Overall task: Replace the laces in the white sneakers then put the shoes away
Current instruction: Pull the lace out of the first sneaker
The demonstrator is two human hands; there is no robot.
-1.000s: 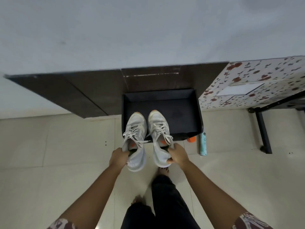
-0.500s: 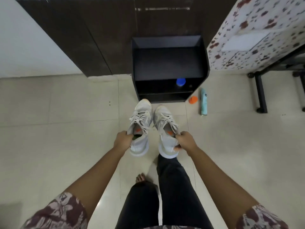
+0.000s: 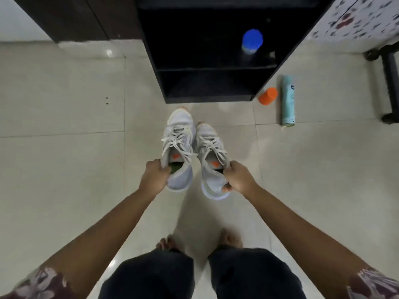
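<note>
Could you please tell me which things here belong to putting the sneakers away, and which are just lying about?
Job: left sneaker, right sneaker, left hand, right hand, black shelf unit.
Lying about: blue-capped bottle, orange cap, pale green spray can.

Pair of white sneakers, side by side, toes to 12 o'clock. Left sneaker (image 3: 178, 145) sits slightly farther toward 12 than right sneaker (image 3: 212, 162); toe ends close, contact unclear. Both have orange trim at the toe tip and an orange patch inside. White laces (image 3: 176, 137) threaded through the eyelets, loose, ends drooping over the sides. Left hand (image 3: 154, 176) grips the left sneaker's heel collar, right hand (image 3: 238, 179) the right's. Black open shoe rack (image 3: 205, 69) at 12 o'clock of the pair.
</note>
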